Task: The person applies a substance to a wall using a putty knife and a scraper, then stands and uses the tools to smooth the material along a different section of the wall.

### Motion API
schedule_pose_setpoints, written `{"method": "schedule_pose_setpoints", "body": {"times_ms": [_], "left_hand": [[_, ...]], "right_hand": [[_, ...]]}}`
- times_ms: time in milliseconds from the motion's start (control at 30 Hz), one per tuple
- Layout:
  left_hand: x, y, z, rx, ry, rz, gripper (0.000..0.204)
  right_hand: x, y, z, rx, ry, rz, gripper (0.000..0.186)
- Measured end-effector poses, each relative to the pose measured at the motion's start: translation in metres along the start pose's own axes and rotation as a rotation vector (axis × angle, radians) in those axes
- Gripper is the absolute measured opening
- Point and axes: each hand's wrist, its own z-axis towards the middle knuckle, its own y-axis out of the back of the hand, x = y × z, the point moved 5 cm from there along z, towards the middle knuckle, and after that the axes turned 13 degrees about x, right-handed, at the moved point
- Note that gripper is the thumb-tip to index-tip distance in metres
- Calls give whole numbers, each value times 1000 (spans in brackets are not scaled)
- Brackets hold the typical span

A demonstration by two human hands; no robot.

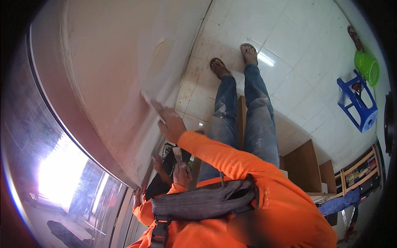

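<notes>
My right hand (173, 126), at the end of an outstretched orange sleeve, is closed on a flat putty blade (153, 104). Seen nearly edge-on, the blade lies against the pale wall (111, 70) on the left. Smooth filler-like smears and a yellowish patch (160, 53) mark that wall. Lower down, close to my waist, my left hand (181, 175) grips a putty knife (178, 155), its whitish-smeared blade pointing away from me. Most of its handle is hidden by my fingers.
Another person in dark clothing (159, 184) is close by on the left, partly hidden. A window (66, 173) lies lower left. Brown open boxes (305, 169), a blue stool (359, 101) and a green basket (367, 68) stand right on the tiled floor (297, 62). A black waist bag (202, 200) hangs on me.
</notes>
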Motion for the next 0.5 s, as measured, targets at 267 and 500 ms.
{"method": "schedule_pose_setpoints", "body": {"times_ms": [267,500], "left_hand": [[-11,-6,-5,-9,-104,78,27],[37,-5,-11,-120,144,-301,26]], "right_hand": [[-38,196,70,-310,-266,-67,45],[0,130,83,-333,38,-362,65]]}}
